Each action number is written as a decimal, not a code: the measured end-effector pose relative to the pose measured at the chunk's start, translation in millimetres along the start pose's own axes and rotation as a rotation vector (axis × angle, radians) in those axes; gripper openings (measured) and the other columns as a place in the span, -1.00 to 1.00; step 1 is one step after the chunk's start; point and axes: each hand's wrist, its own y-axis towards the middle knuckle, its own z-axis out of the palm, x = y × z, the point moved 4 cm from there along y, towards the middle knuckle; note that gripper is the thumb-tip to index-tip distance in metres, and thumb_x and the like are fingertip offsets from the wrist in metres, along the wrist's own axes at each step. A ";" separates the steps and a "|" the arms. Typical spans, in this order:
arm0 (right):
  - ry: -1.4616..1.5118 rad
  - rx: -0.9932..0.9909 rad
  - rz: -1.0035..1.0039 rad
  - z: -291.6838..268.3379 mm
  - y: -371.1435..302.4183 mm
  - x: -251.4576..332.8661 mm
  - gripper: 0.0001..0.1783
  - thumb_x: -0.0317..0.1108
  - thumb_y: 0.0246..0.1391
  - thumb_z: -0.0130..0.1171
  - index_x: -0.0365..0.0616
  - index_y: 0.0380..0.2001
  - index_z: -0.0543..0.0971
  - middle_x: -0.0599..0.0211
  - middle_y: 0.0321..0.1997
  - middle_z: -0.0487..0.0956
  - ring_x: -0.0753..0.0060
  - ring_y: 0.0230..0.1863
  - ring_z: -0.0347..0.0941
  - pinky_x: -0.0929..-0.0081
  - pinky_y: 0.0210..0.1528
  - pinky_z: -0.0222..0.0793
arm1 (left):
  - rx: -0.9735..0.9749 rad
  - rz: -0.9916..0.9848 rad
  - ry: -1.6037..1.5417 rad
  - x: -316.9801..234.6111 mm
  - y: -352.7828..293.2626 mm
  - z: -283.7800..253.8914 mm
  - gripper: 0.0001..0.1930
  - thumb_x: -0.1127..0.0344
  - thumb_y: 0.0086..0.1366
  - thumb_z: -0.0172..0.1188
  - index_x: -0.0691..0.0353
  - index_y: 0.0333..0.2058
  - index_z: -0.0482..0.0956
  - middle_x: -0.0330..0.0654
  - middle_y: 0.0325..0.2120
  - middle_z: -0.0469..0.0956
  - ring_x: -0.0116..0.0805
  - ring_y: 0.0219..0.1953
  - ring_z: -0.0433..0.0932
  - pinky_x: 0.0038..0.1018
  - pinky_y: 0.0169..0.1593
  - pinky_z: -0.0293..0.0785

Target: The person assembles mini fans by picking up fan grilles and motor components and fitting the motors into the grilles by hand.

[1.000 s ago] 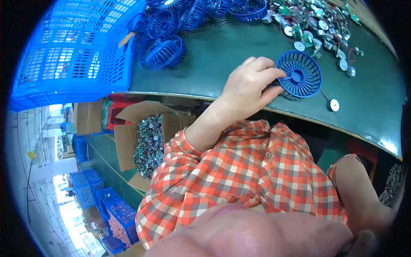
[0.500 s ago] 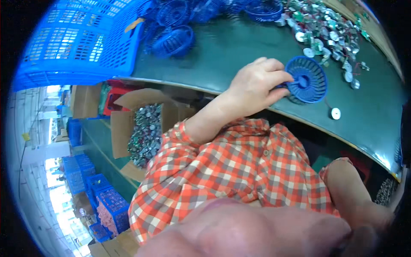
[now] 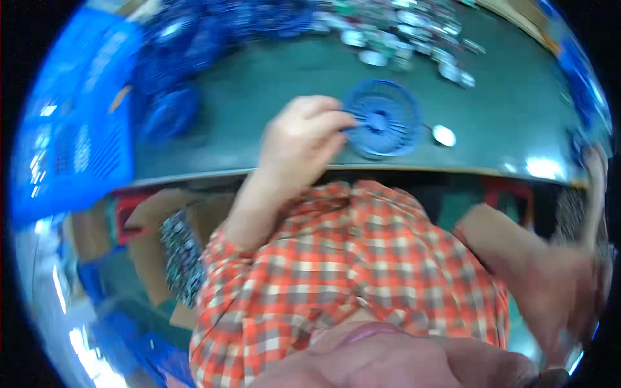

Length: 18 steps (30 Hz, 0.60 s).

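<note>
My left hand [image 3: 301, 136] is closed on the near-left edge of a round blue plastic fan guard [image 3: 381, 119] with radial ribs and a central hub. The guard rests on or just above the green worktop [image 3: 259, 90]. Beside it, to the right, a small white disc [image 3: 444, 135] lies on the worktop, with a thin wire running toward the guard. At the far right, my right hand [image 3: 569, 297] is low beside the worktop's near edge. It is smeared by motion, and its fingers cannot be made out.
Blue fan guards [image 3: 187, 52] are heaped at the back left, next to a blue plastic crate [image 3: 71, 110]. Several small metal parts with white discs [image 3: 401, 39] lie at the back. Below the worktop, a cardboard box [image 3: 145, 258] holds many small parts.
The view has swung, so the worktop looks more level and everything has shifted left. My left hand keeps its hold on the fan guard. The picture is more blurred.
</note>
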 end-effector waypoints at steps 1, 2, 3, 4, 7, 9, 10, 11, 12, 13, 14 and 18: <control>-0.466 -0.067 -0.067 -17.3 -10.3 -10.9 -0.62 0.06 0.32 -0.05 0.15 -0.46 0.57 0.56 -0.33 0.56 0.51 -0.24 0.46 0.39 -0.18 0.31 | 0.004 0.000 0.025 -2.7 -0.1 2.5 -0.74 0.55 0.08 0.31 0.18 -0.21 0.72 -0.02 -0.16 0.63 -0.05 -0.05 0.60 -0.27 0.02 0.53; -0.573 0.012 0.029 -22.0 -15.7 -15.0 -0.62 0.02 0.32 -0.05 0.05 -0.43 0.56 0.48 -0.36 0.51 0.43 -0.30 0.41 0.37 -0.27 0.23 | 0.049 0.014 -0.018 -8.8 5.1 1.3 -0.74 0.57 0.07 0.30 0.22 -0.22 0.71 -0.03 -0.17 0.63 -0.05 -0.07 0.60 -0.28 0.00 0.52; -0.352 0.038 0.217 -24.6 -34.4 -30.1 -0.70 -0.11 0.30 0.04 -0.08 -0.36 0.58 0.42 -0.37 0.48 0.40 -0.27 0.40 0.36 -0.28 0.17 | 0.073 0.022 -0.055 -9.9 11.6 5.2 -0.75 0.58 0.07 0.29 0.24 -0.23 0.69 -0.04 -0.19 0.62 -0.04 -0.10 0.59 -0.28 -0.03 0.51; -0.816 -0.073 0.097 -6.6 -53.7 -51.0 -0.84 -0.31 0.23 0.14 -0.14 -0.24 0.62 0.30 -0.39 0.55 0.26 -0.41 0.47 0.39 -0.35 0.40 | 0.045 0.104 -0.054 -9.3 18.2 9.3 -0.78 0.55 0.04 0.35 0.21 -0.29 0.69 -0.09 -0.24 0.62 -0.09 -0.22 0.59 -0.30 -0.17 0.53; -1.317 0.430 0.457 -28.0 -88.0 -63.9 -0.84 -0.54 0.11 0.23 -0.18 -0.21 0.63 0.34 -0.26 0.60 0.44 -0.37 0.46 0.48 -0.34 0.39 | 0.051 0.119 -0.130 -7.8 13.5 4.2 -0.77 0.56 0.03 0.35 0.22 -0.29 0.68 -0.08 -0.24 0.61 -0.07 -0.22 0.59 -0.28 -0.17 0.53; -1.417 0.609 0.691 -29.2 -105.9 -86.4 -0.69 -0.55 -0.02 0.35 -0.20 -0.13 0.65 0.26 -0.28 0.60 0.41 -0.34 0.53 0.48 -0.32 0.46 | 0.075 0.144 -0.066 -8.5 13.0 3.6 -0.75 0.58 0.01 0.33 0.23 -0.28 0.68 -0.07 -0.24 0.60 -0.07 -0.22 0.58 -0.27 -0.17 0.52; -1.453 0.658 0.786 -28.6 -110.4 -92.0 -0.66 -0.49 -0.04 0.39 -0.17 -0.12 0.65 0.24 -0.30 0.58 0.37 -0.34 0.54 0.47 -0.34 0.45 | 0.086 0.141 -0.080 -9.8 12.4 4.1 -0.75 0.59 0.00 0.32 0.24 -0.28 0.67 -0.05 -0.24 0.59 -0.05 -0.21 0.57 -0.26 -0.16 0.51; -1.510 0.723 0.832 -29.3 -112.8 -95.3 -0.64 -0.38 -0.03 0.43 -0.13 -0.11 0.64 0.24 -0.30 0.58 0.25 -0.33 0.56 0.39 -0.30 0.49 | 0.087 0.146 -0.089 -13.7 13.1 3.6 -0.75 0.60 0.00 0.31 0.26 -0.28 0.66 -0.05 -0.24 0.59 -0.05 -0.21 0.57 -0.27 -0.16 0.50; -1.514 0.812 0.778 -32.2 -116.8 -99.9 -0.61 -0.25 -0.03 0.44 -0.08 -0.11 0.62 0.24 -0.30 0.58 0.15 -0.30 0.58 0.28 -0.26 0.50 | 0.092 0.150 -0.098 -14.8 14.9 6.1 -0.76 0.61 0.00 0.31 0.27 -0.29 0.66 -0.05 -0.25 0.58 -0.05 -0.21 0.56 -0.27 -0.16 0.49; -1.556 0.854 0.786 -31.3 -120.0 -104.4 -0.60 -0.16 -0.02 0.44 -0.04 -0.12 0.62 0.25 -0.29 0.57 0.09 -0.27 0.58 0.20 -0.24 0.49 | 0.092 0.185 -0.127 -16.1 16.3 7.7 -0.76 0.61 0.00 0.31 0.27 -0.29 0.66 -0.05 -0.25 0.58 -0.05 -0.21 0.56 -0.27 -0.16 0.49; -1.564 0.876 0.761 -28.8 -122.7 -107.6 -0.61 -0.14 -0.01 0.43 -0.03 -0.14 0.61 0.28 -0.28 0.55 0.11 -0.29 0.58 0.19 -0.25 0.48 | 0.102 0.159 -0.142 -14.8 13.1 6.5 -0.76 0.62 0.00 0.30 0.29 -0.29 0.65 -0.04 -0.25 0.58 -0.05 -0.21 0.56 -0.27 -0.16 0.49; -1.546 0.942 0.786 -30.4 -123.2 -114.1 -0.66 -0.19 0.02 0.41 -0.04 -0.16 0.61 0.29 -0.27 0.55 0.12 -0.30 0.58 0.21 -0.28 0.48 | 0.091 0.131 -0.180 -10.5 7.6 9.4 -0.75 0.66 -0.01 0.28 0.31 -0.29 0.63 -0.04 -0.25 0.57 -0.05 -0.21 0.55 -0.27 -0.16 0.47</control>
